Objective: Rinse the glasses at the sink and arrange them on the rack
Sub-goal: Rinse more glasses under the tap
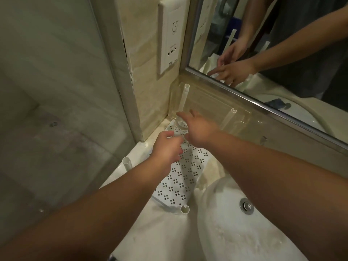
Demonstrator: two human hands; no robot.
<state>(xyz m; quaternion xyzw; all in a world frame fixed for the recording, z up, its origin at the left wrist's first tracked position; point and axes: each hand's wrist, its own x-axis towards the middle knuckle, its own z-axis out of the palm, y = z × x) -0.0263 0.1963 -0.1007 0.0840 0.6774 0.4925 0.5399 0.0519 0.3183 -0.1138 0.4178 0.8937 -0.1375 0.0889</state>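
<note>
Glass (180, 127) — between both hands (185, 137)

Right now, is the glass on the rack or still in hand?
On the rack, far corner. The glass sits on the perforated tray while the left hand grips it and the right hand rests open on it. Orientation: cannot tell.

One clear glass (180, 127), at the far end of the one perforated rack (180, 179). Four white corner posts: 12 o'clock (183, 97), 2 o'clock (228, 117), 6 o'clock (184, 209), 9 o'clock (126, 162). Two hands: left (165, 147), right (199, 129). One sink (222, 232) with one drain (247, 205). One wall socket (170, 40). One mirror (282, 44).
</note>
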